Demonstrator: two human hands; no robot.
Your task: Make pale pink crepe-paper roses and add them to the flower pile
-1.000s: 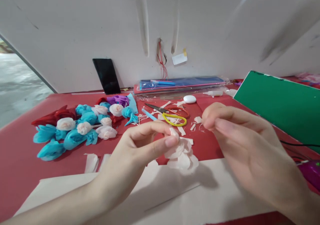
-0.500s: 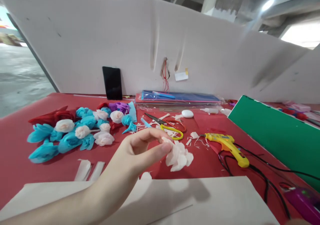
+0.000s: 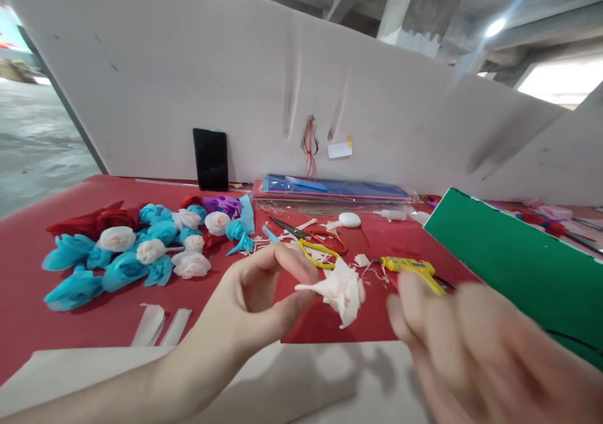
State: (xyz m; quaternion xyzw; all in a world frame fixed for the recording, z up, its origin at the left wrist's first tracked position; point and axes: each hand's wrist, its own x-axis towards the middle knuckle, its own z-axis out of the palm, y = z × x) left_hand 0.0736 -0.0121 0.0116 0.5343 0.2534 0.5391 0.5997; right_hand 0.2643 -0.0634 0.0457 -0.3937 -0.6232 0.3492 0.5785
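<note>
A pale pink paper flower (image 3: pixel 343 291) hangs above the table's middle, turned sideways with its petals to the right. My left hand (image 3: pixel 264 292) pinches its thin twisted stem between thumb and fingertips. My right hand (image 3: pixel 461 342) is at the right, apart from the flower and smeared by motion; its fingers look bent, and whether anything is in them I cannot make out. Behind it, a yellow glue gun (image 3: pixel 407 265) lies partly covered. Scissors (image 3: pixel 315 248) with red and yellow handles rest behind the flower, among pale paper scraps.
Blue, white, red and purple paper flowers (image 3: pixel 125 270) are heaped at the left. Two pale paper strips (image 3: pixel 175 328) lie in front of them. A white sheet (image 3: pixel 70 374) covers the near edge. A green board (image 3: pixel 499 254) stands at the right, a black phone (image 3: pixel 210 160) against the wall.
My right hand has come into view from the lower right, over the glue gun. My left hand has shifted slightly left and turned the flower, so its stem now shows.
</note>
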